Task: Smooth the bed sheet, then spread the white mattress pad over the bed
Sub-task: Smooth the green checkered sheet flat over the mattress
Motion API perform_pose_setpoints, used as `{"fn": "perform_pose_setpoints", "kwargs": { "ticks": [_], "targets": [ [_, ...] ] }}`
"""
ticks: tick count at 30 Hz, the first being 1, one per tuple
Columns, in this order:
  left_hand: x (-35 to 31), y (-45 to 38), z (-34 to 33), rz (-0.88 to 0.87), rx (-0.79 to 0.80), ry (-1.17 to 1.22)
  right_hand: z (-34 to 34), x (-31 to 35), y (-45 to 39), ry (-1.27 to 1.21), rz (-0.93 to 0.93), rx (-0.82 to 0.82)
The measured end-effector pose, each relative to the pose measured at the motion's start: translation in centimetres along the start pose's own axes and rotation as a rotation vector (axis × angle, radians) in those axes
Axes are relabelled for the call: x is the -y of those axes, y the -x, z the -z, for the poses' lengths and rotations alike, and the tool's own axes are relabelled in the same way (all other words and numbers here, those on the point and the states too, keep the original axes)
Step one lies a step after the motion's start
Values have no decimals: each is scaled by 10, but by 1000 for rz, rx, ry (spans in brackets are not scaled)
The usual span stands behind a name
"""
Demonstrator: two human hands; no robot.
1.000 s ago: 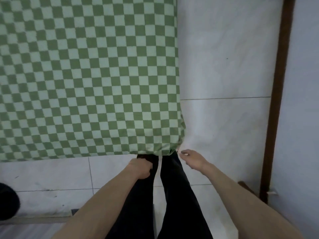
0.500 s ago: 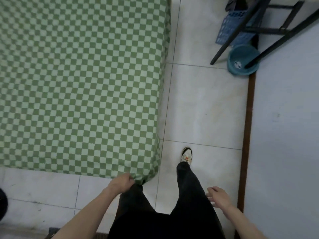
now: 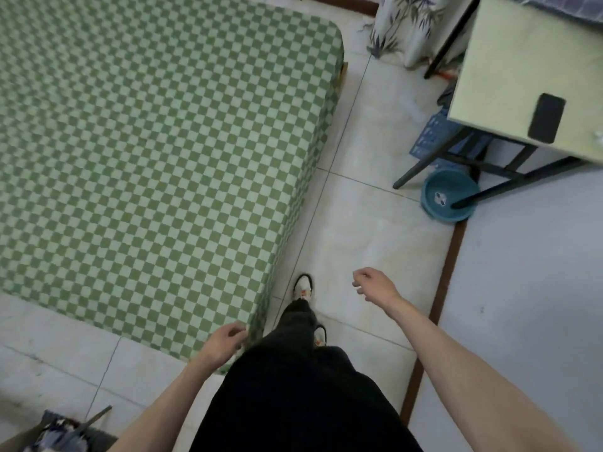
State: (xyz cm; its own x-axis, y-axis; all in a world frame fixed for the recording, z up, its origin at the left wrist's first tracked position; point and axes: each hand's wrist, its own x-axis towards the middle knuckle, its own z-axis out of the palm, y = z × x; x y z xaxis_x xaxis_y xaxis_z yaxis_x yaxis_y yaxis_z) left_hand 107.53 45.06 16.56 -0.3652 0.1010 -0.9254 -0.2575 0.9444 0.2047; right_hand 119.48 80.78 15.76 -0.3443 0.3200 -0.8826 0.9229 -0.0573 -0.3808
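The bed's green-and-white checkered sheet [image 3: 146, 151] lies flat and fills the left of the view. My left hand [image 3: 225, 345] is at the sheet's near right corner, fingers loosely bent and touching the hanging edge without a clear grip. My right hand [image 3: 375, 285] hangs free over the floor tiles to the right of the bed, fingers loosely curled around nothing. My black trousers and white shoes [image 3: 303, 285] stand close beside the bed's right edge. No white mattress pad is in view.
A pale table [image 3: 522, 76] on black legs stands at the upper right with a black flat object [image 3: 546, 119] on it. Under it are a teal basin [image 3: 448, 199] and a blue crate [image 3: 434, 138]. A printed curtain [image 3: 401, 24] hangs behind. A box [image 3: 55, 432] sits bottom left.
My left hand has loosened its grip on the sheet corner. My right hand has swung out to the right and forward. The view has lifted and turned along the bed's right side.
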Motion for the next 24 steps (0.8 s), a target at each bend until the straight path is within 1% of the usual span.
{"fn": "perform_pose_setpoints", "kwargs": {
  "ticks": [2,5,7,8,10,13,15,17,19,21,24],
  "targets": [
    [-1,-12,11,118,-25,113,27,30,-20,74,22,15],
    [-20,-43,34,307,-74,306,75,57,-53,133,0,5],
    [-56,-67,55,368,-58,289,112,69,-70,144,-53,-35],
    [-82,-79,66,362,-39,246,131,74,-78,147,-80,-53],
    [-155,-106,92,284,-16,128,171,86,-94,150,-129,-68],
    [-298,-139,132,94,-28,-44,230,108,-113,181,-179,-78],
    [-402,-152,154,-52,-41,-48,263,125,-125,190,-203,-90],
    [-502,-163,172,-160,-44,-59,295,149,-143,183,-218,-77],
    [-594,-180,186,-284,-53,-110,327,185,-171,209,-218,-36],
    [-677,-201,196,-385,-74,-139,359,227,-212,309,-175,8],
    [-762,-226,211,-442,-90,-99,412,312,-278,449,-74,26]
  ]
}}
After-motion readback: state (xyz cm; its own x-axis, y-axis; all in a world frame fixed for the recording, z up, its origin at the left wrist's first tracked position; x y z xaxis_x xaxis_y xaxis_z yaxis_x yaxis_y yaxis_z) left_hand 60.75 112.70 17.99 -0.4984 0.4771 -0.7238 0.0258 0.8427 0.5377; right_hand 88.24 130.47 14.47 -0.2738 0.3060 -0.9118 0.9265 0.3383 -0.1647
